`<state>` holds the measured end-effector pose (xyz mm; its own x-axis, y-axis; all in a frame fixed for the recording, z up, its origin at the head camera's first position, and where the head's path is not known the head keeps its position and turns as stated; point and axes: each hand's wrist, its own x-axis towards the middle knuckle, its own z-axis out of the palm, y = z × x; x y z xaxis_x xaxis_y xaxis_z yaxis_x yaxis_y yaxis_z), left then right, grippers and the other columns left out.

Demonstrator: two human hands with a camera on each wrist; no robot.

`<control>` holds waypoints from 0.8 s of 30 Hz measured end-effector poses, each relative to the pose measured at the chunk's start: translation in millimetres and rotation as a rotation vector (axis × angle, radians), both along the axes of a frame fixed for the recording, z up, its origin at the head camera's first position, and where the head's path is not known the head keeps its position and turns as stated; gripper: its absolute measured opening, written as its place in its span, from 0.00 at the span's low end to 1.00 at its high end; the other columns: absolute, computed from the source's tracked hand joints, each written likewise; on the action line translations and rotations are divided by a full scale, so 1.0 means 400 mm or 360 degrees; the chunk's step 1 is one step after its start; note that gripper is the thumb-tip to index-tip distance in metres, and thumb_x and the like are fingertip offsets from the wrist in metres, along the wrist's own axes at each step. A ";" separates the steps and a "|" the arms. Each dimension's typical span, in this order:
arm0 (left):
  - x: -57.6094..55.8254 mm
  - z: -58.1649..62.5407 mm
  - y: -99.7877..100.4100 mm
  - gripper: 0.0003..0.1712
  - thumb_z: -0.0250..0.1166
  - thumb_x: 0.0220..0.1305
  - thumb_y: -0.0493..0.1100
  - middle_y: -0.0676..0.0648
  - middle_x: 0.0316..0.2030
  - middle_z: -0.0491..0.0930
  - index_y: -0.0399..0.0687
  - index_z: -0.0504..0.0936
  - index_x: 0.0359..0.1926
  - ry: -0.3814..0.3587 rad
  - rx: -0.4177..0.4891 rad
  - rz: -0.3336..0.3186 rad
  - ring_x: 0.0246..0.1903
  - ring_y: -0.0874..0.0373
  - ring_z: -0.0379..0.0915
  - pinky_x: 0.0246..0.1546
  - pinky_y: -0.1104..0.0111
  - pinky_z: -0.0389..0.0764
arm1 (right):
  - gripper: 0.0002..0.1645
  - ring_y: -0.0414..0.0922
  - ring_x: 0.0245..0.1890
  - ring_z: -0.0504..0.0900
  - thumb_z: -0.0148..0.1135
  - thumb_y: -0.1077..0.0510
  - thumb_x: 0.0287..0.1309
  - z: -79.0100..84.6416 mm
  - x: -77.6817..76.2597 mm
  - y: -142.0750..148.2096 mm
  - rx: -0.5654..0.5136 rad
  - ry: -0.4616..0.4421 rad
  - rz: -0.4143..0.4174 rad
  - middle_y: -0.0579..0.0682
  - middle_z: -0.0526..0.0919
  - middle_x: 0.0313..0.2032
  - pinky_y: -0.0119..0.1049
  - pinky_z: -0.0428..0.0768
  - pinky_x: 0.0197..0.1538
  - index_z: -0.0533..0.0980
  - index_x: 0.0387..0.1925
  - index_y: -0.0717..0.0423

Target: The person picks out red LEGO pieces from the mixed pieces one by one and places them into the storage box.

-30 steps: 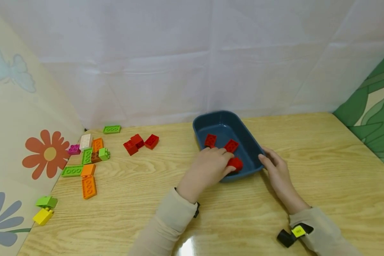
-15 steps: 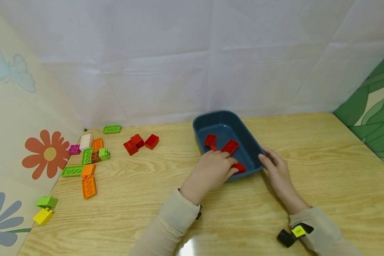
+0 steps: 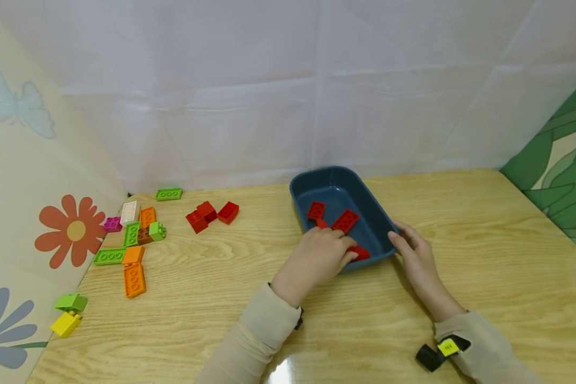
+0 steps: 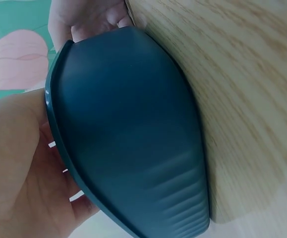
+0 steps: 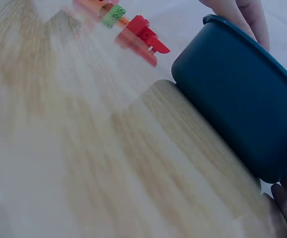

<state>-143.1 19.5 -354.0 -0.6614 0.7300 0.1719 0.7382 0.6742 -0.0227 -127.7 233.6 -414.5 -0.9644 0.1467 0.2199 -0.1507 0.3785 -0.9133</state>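
A dark blue plastic tray (image 3: 375, 226) stands on the wooden table and has several red toy building bricks (image 3: 345, 221) in it. My left hand (image 3: 317, 253) reaches over its near left wall; a red brick (image 3: 361, 253) shows between thumb and forefinger, the other fingertips being hidden. In the left wrist view the tray's outer wall (image 4: 128, 124) blocks the hand's contents. My right hand (image 3: 415, 256) grips the tray's near right corner, thumb on the rim and fingers outside. Its fingertips (image 5: 284, 198) show low by the tray in the right wrist view.
Left of the tray lie several loose red bricks (image 3: 197, 220). Farther left is a spread of green, orange, white and pink bricks (image 3: 133, 256). A green and a yellow brick (image 3: 65, 324) lie at the left edge. A white cloth (image 3: 221, 106) hangs behind the table.
The left hand has shifted slightly right and down inside the tray. The red brick by its thumb now lies lower and flatter. The right hand and the tray have stayed in place.
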 end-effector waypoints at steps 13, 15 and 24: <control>-0.002 0.002 -0.001 0.18 0.54 0.66 0.55 0.56 0.45 0.85 0.57 0.82 0.50 0.0024 -0.0004 0.0003 0.40 0.62 0.78 0.43 0.68 0.81 | 0.30 0.22 0.43 0.73 0.48 0.50 0.67 0.001 0.001 -0.001 0.0000 -0.0030 0.0003 0.19 0.72 0.43 0.09 0.72 0.44 0.66 0.62 0.69; -0.004 0.005 -0.002 0.17 0.54 0.66 0.54 0.57 0.45 0.85 0.57 0.82 0.50 0.0037 0.0001 -0.0005 0.40 0.63 0.78 0.44 0.68 0.81 | 0.30 0.22 0.44 0.72 0.48 0.50 0.67 0.001 0.001 -0.001 0.0009 -0.0034 0.0000 0.19 0.72 0.43 0.09 0.72 0.44 0.66 0.62 0.68; -0.022 0.020 -0.024 0.14 0.57 0.65 0.51 0.57 0.43 0.85 0.57 0.83 0.47 0.0008 0.0138 0.0019 0.40 0.61 0.77 0.43 0.68 0.80 | 0.30 0.22 0.44 0.72 0.48 0.50 0.67 0.000 0.000 0.000 0.0043 -0.0033 -0.0013 0.19 0.71 0.43 0.09 0.71 0.44 0.66 0.62 0.68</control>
